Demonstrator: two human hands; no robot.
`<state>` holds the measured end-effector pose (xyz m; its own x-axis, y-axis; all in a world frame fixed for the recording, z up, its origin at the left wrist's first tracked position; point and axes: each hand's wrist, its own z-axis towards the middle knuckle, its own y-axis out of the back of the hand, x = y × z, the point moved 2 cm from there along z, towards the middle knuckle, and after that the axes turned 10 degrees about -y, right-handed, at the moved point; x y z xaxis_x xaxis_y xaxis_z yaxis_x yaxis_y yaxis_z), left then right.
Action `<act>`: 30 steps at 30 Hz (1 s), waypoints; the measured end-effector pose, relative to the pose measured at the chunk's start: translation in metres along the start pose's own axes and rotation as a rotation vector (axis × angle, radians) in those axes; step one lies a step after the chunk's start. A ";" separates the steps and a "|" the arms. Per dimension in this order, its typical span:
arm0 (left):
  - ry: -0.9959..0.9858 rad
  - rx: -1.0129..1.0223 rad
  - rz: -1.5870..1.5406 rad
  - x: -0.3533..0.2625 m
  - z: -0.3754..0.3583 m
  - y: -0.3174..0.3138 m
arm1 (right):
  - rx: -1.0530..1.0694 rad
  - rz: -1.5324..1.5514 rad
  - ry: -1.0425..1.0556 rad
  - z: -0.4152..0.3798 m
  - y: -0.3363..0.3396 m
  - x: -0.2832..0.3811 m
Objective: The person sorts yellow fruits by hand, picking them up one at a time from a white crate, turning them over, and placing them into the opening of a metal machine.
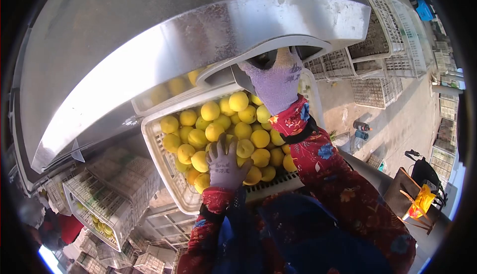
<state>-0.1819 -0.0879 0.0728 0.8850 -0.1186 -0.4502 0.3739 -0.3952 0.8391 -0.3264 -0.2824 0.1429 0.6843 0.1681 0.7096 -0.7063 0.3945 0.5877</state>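
Observation:
A white plastic crate in front of me holds many round yellow fruits that look like peaches. Against the fruits near the crate's front side rests my left hand, gloved, fingers spread, gripping nothing I can see. My right hand, in a similar gloved state, reaches into the opening of a metal chute above the crate's far side. The chute's rim and shadow hide most of its fingertips, so whether they hold anything does not show.
A broad metal machine panel spans the top. Stacked crates stand at the right; another crate with fruit is at lower left. A chair carries a black bag and a yellow item. Another person is at far left.

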 end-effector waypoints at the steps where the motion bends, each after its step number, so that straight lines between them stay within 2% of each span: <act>1: -0.018 0.017 0.100 -0.002 -0.005 -0.012 | 0.018 0.058 -0.042 0.006 0.010 0.006; 3: -0.067 0.042 0.303 0.001 -0.004 -0.032 | 0.058 0.294 -0.203 0.000 0.026 0.005; 6: -0.008 0.111 0.268 0.030 0.022 -0.042 | 0.171 0.215 -0.305 -0.049 0.053 -0.003; 8: 0.014 0.050 0.035 0.035 0.032 -0.022 | 0.477 -0.097 -0.207 -0.087 0.033 -0.049; 10: 0.081 -0.004 -0.230 0.037 0.028 -0.009 | 0.574 -0.148 -0.279 -0.111 -0.001 -0.072; 13: 0.056 -0.252 -0.587 0.040 0.020 0.009 | 0.665 -0.529 -0.417 -0.116 -0.055 -0.061; 14: 0.036 -0.334 -0.728 0.043 0.017 0.013 | 0.681 -0.491 -0.426 -0.118 -0.054 -0.060; 15: 0.170 -0.283 -1.091 0.048 0.015 0.013 | 0.690 -0.454 -0.435 -0.117 -0.052 -0.058; 16: 0.173 -0.363 -1.437 0.045 0.010 0.016 | 0.700 -0.420 -0.444 -0.117 -0.047 -0.056; 17: 0.162 -0.416 -1.572 0.041 0.008 0.024 | 0.607 -0.186 -0.354 -0.126 -0.035 -0.061; 18: 0.152 -0.469 -1.709 0.037 0.006 0.029 | 0.584 -0.101 -0.276 -0.128 -0.019 -0.054; 19: 0.076 -0.483 -1.794 0.029 0.006 0.034 | 0.563 -0.017 -0.200 -0.125 0.003 -0.038; 23: -0.121 -0.349 -1.813 0.010 0.005 0.041 | 0.503 0.188 0.135 -0.107 0.060 0.011; 26: -0.159 -0.414 -2.145 -0.016 0.002 0.046 | 0.507 0.519 -0.365 -0.118 0.070 0.003; 27: -0.212 -0.412 -2.225 -0.014 0.004 0.040 | 0.548 0.457 -0.303 -0.117 0.071 0.001; 28: -0.266 -0.406 -2.305 -0.013 0.006 0.035 | 0.500 0.446 -0.280 -0.118 0.073 0.003; 30: -0.238 -0.393 -2.309 -0.015 0.014 0.033 | 0.402 0.427 -0.223 -0.113 0.074 0.011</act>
<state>-0.1864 -0.1117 0.1026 -0.9288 0.0216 -0.3699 0.3691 0.1400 -0.9188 -0.3509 -0.1493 0.1506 0.3036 0.0262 0.9524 -0.9515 -0.0440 0.3045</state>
